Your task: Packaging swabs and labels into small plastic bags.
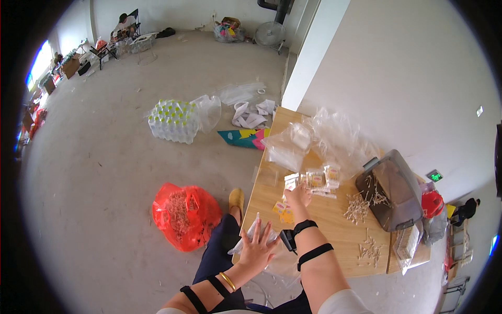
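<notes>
My left hand [256, 246] lies with fingers spread over a clear plastic bag [241, 245] at the table's near left edge. Further in, my right hand [299, 195] reaches the row of small clear packets [317, 180] with orange-and-white labels. Its fingers are closed around the edge of a packet [291, 181] at the row's left end; the fingertips are partly hidden. Yellow-orange cards [283, 212] lie just left of my right wrist. Loose thin sticks, like cotton swabs [357, 207], are heaped to the right, with a smaller scatter of sticks [370, 252] nearer me.
A grey translucent bin [396, 196] lies tipped on the wooden table [329, 238], sticks at its mouth. Clear plastic bags [334, 133] cover the far end. On the floor stand a red bag [185, 215] and wrapped bottles [173, 121]. A person [124, 25] sits far off.
</notes>
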Action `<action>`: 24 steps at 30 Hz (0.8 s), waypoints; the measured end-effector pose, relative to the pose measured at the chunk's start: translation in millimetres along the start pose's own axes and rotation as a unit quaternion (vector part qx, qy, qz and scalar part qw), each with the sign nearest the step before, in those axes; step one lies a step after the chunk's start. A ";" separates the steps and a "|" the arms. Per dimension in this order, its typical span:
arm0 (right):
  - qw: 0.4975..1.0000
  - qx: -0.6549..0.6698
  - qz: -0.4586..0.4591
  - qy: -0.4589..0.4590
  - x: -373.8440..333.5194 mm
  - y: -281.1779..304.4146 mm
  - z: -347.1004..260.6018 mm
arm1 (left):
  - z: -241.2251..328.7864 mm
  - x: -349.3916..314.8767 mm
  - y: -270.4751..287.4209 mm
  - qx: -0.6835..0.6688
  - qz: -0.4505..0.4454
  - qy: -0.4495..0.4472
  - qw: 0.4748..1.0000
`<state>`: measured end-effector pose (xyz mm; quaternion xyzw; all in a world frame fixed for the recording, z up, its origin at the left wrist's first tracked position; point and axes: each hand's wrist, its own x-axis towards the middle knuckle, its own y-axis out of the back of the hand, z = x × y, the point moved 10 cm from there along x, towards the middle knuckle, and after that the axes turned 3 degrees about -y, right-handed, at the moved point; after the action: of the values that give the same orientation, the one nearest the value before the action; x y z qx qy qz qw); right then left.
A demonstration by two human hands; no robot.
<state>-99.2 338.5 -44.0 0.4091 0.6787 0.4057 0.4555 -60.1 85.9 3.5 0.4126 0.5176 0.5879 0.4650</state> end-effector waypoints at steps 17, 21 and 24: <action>0.900 0.373 0.062 0.218 -75.9 98.0 88.0 | -0.5 -2.9 -10.2 0.027 -0.006 0.001 1.000; 0.960 0.190 0.146 0.147 -111.0 98.5 242.1 | 13.5 8.9 -3.7 0.025 -0.017 -0.015 0.999; 0.988 0.056 0.110 0.093 -156.2 66.8 272.1 | 4.4 5.9 -12.6 0.028 -0.048 -0.002 0.998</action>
<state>210.9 264.9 -7.3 0.4665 0.6910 0.4505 0.3193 -55.7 93.1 -8.5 0.4013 0.5522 0.5493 0.4820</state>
